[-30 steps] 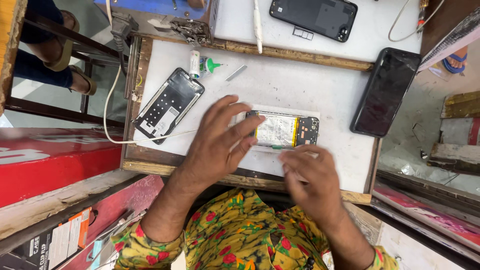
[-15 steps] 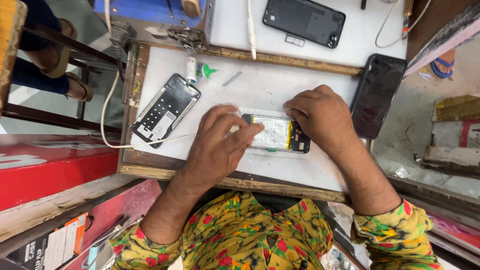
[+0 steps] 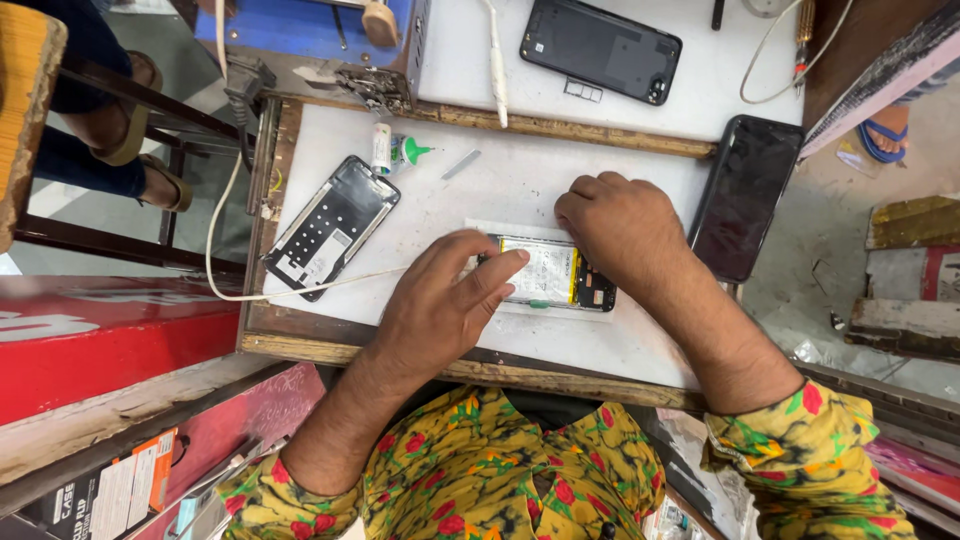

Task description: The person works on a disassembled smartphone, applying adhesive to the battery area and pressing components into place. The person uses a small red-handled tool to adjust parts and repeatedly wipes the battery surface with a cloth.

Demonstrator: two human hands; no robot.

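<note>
White, wood-framed surface (image 3: 620,345) is seen from above in a cramped repair stall. An opened smartphone with a pale battery exposed (image 3: 548,273) lies on a white sheet at the middle of the surface. It is pressed at its near end by the fingertips of the left hand (image 3: 440,305), spread flat. Its far end is covered by the right hand (image 3: 622,222), curled loosely; what lies beneath cannot be made out. A black phone frame with perforated inner plate (image 3: 332,226) lies well apart at the left, a dark glass screen panel (image 3: 745,195) near the right edge. A small green-capped glue bottle (image 3: 395,152) is seen beyond.
</note>
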